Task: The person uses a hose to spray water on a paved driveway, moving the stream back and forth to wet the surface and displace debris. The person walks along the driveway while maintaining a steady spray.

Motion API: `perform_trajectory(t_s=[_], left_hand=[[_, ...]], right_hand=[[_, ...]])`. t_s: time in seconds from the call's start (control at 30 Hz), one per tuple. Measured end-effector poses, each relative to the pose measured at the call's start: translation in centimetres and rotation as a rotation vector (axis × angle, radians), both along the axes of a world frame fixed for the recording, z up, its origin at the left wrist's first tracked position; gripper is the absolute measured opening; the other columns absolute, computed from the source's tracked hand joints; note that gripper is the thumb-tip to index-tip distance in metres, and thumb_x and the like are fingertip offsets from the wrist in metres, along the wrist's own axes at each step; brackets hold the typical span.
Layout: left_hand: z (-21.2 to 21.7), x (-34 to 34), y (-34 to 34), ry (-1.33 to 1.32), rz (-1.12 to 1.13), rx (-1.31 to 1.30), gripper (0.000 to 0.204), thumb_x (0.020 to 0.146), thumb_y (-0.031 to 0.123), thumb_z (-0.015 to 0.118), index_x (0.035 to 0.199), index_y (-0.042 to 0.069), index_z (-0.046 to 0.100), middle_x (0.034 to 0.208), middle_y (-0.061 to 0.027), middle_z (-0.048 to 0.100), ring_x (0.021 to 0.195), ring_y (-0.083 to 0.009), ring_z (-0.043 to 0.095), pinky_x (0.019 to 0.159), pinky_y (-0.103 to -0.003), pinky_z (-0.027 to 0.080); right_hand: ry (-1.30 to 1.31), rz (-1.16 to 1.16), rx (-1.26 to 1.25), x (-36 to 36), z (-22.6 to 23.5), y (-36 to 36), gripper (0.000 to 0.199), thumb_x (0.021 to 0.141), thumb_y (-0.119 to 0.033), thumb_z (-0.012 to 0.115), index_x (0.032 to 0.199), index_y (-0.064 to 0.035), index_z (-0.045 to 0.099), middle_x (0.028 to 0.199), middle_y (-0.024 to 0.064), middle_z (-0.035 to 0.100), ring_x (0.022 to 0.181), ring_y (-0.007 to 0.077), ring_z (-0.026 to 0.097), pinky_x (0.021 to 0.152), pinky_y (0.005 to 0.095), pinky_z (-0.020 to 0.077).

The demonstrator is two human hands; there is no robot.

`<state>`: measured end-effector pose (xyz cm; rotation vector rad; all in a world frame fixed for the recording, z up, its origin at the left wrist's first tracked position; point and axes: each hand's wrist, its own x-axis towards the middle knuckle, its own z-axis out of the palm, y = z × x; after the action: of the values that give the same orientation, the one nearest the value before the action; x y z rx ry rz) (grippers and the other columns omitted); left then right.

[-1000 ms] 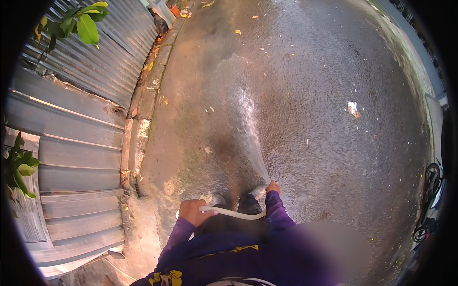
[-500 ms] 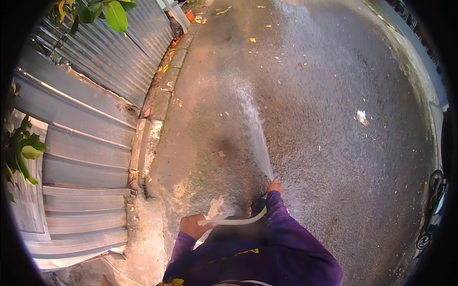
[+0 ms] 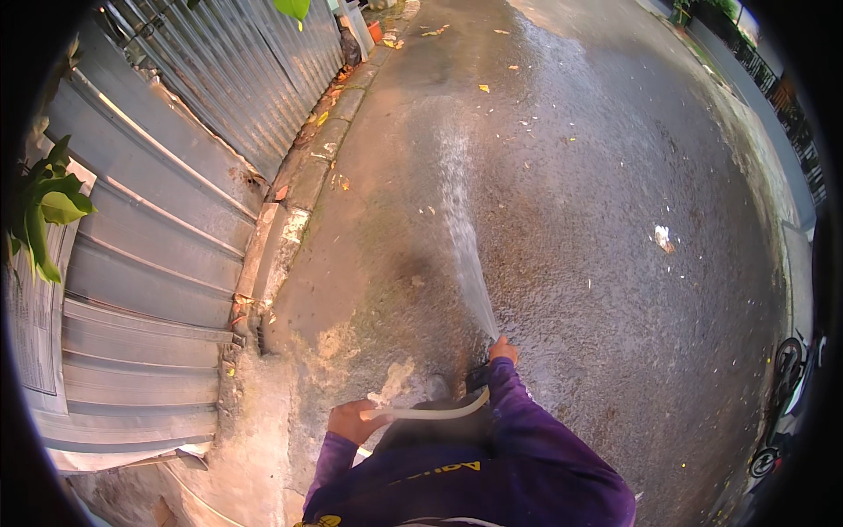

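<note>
ahead, right: open wet road, only scattered leaves | left: corrugated metal fence and curb block the way | between hands: hose spans the gap

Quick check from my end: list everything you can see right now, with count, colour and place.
hose: one, pale, slung between both hands at lower centre
water jet: one, white, spraying from the right hand up the road
road: one, wet grey, centre and right
kerb: one, pale concrete, along the fence
metal fence: one, grey corrugated, left
leafy plant: one, green, far left
fallen leaves: several, yellow, upper road
litter scrap: one, white, right
left hand: holds hose, purple sleeve
right hand: grips hose end
</note>
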<state>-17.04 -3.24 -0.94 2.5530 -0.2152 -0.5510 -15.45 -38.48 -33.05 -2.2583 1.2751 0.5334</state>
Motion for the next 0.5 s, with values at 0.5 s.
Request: perform_trajectory(t_s=[0.5], left_hand=[[-0.3, -0.5, 2.5, -0.018, 0.004, -0.027, 0.054, 0.071, 0.062, 0.079, 0.079, 0.009, 0.072, 0.071, -0.012, 0.068, 0.07, -0.0334, 0.067, 0.069, -0.043, 0.054]], right_hand=[[-0.159, -0.214, -0.089, 1.3, 4.2, 0.6, 0.019, 0.089, -0.029, 0.06, 0.09, -0.0136, 0.07, 0.104, 0.0217, 0.069, 0.096, 0.0393, 0.069, 0.085, 0.0484, 0.0535]])
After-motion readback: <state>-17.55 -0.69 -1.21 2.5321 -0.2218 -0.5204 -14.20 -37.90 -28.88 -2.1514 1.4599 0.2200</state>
